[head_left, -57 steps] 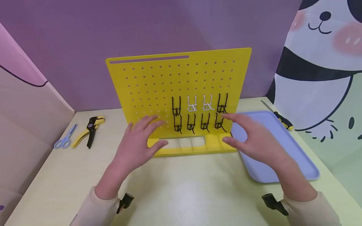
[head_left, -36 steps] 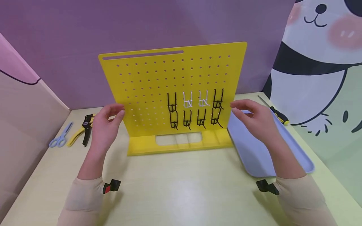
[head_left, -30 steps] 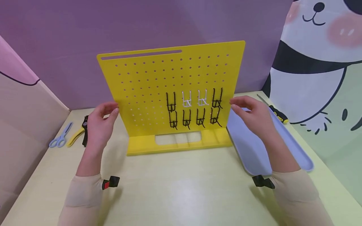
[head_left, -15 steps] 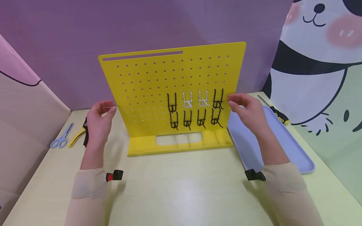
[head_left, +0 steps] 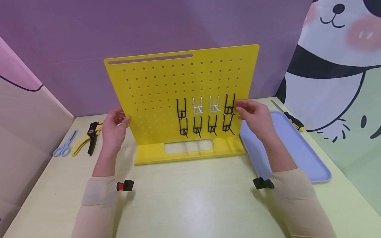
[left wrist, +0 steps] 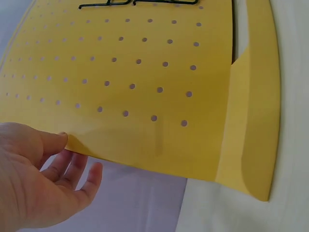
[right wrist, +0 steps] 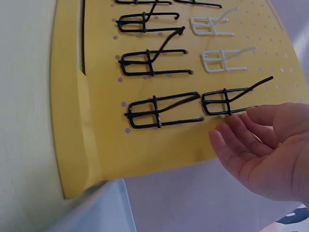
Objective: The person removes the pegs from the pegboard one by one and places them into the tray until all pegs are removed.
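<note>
A yellow pegboard (head_left: 154, 96) stands upright on its own foot. Two white hooks (head_left: 197, 105) and several black hooks (head_left: 197, 126) hang in two rows on its right half. My left hand (head_left: 113, 132) pinches the board's left edge, thumb in front and fingers reaching behind. In the left wrist view some fingertips are hidden by the board. My right hand (head_left: 254, 117) is in front of the right edge, fingers loosely bent beside the upper right black hook (right wrist: 227, 101). Its thumb is at that hook's prong end; whether they touch I cannot tell.
Blue scissors (head_left: 66, 143) and a yellow-black wire stripper (head_left: 90, 137) lie on the table left of the board. To the right is a blue tray (head_left: 293, 145), partly under my right arm. A screwdriver (head_left: 293, 120) lies beyond it along the wall.
Both hands came from in front of the board out to its sides. Lately my left hand moved right onto the left edge, and my right hand moved left to the hook. The board stayed put.
</note>
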Demonstrator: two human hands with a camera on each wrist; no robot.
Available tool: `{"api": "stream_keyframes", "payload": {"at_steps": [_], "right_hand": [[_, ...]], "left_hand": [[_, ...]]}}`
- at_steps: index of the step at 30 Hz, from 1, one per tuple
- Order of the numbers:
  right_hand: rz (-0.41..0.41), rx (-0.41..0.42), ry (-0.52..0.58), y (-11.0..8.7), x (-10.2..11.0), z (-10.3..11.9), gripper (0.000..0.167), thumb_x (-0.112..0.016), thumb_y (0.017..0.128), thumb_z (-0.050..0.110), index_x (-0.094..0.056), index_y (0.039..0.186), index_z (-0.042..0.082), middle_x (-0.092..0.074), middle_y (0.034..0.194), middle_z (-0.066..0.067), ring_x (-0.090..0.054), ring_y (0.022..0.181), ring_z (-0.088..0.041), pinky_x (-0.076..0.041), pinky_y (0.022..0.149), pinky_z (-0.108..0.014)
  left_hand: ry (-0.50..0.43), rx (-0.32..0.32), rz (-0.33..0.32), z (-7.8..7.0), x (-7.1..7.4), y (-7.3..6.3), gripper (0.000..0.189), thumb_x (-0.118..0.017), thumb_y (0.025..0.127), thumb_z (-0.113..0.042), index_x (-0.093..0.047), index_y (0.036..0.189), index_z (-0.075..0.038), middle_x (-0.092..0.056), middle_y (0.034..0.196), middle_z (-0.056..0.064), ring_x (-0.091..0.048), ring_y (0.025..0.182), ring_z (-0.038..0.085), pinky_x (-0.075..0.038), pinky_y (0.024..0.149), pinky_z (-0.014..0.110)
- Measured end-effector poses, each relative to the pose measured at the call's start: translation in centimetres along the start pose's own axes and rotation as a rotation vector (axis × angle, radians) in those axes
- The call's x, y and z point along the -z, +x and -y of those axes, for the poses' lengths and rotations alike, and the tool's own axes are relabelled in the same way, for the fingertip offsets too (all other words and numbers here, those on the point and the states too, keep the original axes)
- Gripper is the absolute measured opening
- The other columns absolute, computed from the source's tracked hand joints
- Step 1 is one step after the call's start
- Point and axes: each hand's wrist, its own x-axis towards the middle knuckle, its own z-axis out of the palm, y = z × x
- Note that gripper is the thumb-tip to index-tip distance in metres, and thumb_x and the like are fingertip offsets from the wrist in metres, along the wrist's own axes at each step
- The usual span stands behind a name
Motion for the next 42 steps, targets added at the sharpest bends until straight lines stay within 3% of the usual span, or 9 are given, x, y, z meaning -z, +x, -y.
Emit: {"api": "stream_keyframes", "payload": {"at_steps": [11, 18, 25, 32, 42], "right_hand": [[-0.093, -0.021, 0.172, 0.2, -1.7, 0.0, 0.035, -0.068, 0.098, 0.015, -0.065, 0.126, -0.006, -0.064, 0.116, -0.012, -0.066, 0.093, -0.009, -0.056, 0.079, -0.021], [-0.172, -0.026, 0.308, 0.6, -2.3, 0.0, 0.031, -0.074, 0.093, 0.009, -0.068, 0.116, -0.01, -0.069, 0.096, 0.0, -0.069, 0.078, -0.009, -0.058, 0.072, -0.024], [-0.2, -0.045, 0.44, 0.9, -2.6, -0.4, 0.028, -0.077, 0.089, 0.006, -0.069, 0.111, -0.011, -0.073, 0.087, 0.001, -0.069, 0.075, -0.011, -0.058, 0.071, -0.022], [-0.232, -0.045, 0.459, 1.1, -2.8, -0.6, 0.024, -0.078, 0.088, 0.007, -0.073, 0.107, -0.008, -0.073, 0.085, 0.002, -0.069, 0.074, -0.012, -0.057, 0.072, -0.021], [-0.276, 0.003, 0.312, 1.3, -3.0, -0.8, 0.026, -0.075, 0.091, 0.009, -0.072, 0.109, -0.01, -0.074, 0.087, 0.002, -0.069, 0.077, -0.008, -0.057, 0.074, -0.021]], "left_hand": [[0.005, 0.019, 0.009, 0.7, -0.5, 0.0, 0.034, -0.058, 0.103, -0.007, -0.055, 0.137, -0.006, -0.061, 0.122, 0.011, -0.055, 0.113, 0.022, -0.05, 0.099, 0.034], [-0.002, 0.032, 0.011, 1.0, -0.7, 0.1, 0.035, -0.058, 0.103, -0.008, -0.055, 0.138, -0.007, -0.061, 0.12, 0.011, -0.055, 0.114, 0.022, -0.05, 0.099, 0.033], [0.004, 0.055, 0.006, 1.3, -0.9, 0.1, 0.035, -0.059, 0.103, -0.012, -0.056, 0.138, -0.007, -0.06, 0.123, 0.011, -0.055, 0.117, 0.022, -0.049, 0.101, 0.032], [0.008, 0.038, -0.002, 1.5, -1.0, 0.2, 0.033, -0.058, 0.103, -0.012, -0.057, 0.136, -0.006, -0.061, 0.121, 0.012, -0.056, 0.115, 0.023, -0.049, 0.101, 0.032], [0.009, 0.025, 0.003, 1.6, -1.0, 0.3, 0.033, -0.056, 0.104, -0.011, -0.056, 0.136, -0.006, -0.06, 0.121, 0.012, -0.056, 0.113, 0.023, -0.049, 0.101, 0.032]]}}
